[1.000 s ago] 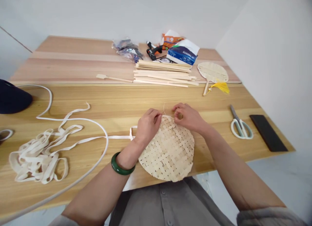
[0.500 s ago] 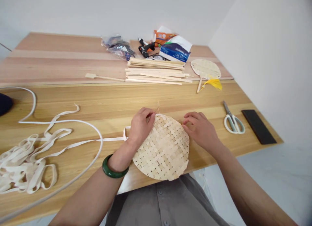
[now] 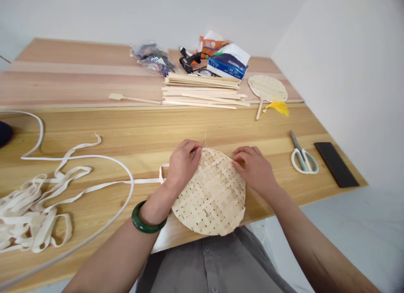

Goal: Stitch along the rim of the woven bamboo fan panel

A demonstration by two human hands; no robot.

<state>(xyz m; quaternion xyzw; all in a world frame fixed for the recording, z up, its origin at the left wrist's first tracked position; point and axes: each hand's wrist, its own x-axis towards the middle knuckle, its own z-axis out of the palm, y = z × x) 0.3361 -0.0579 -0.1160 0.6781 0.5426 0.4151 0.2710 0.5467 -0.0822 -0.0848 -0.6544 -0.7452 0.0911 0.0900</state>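
Note:
A round woven bamboo fan panel point(image 3: 210, 192) lies at the table's front edge, its near rim against my shirt. My left hand point(image 3: 184, 162) pinches its upper left rim, where a short length of white fabric tape point(image 3: 207, 149) runs along the edge. A thin thread-like strand point(image 3: 205, 137) sticks up beside those fingertips. From under the left hand the white tape trails left to a loose heap point(image 3: 31, 215). My right hand point(image 3: 254, 166) is closed at the panel's upper right rim, thumb and finger gripping the edge.
A white cable point(image 3: 131, 187) curves across the left side. Scissors point(image 3: 303, 156) and a black flat object point(image 3: 336, 164) lie at right. Farther back are bamboo strips point(image 3: 202, 91), a finished fan point(image 3: 268, 89) with yellow tassel, a glue gun point(image 3: 189, 61), a tissue pack point(image 3: 227, 65) and a wooden handle point(image 3: 134, 99).
My right hand has moved slightly left along the panel's rim, its fingers now closer on the edge. The left hand keeps its pinch in the same place.

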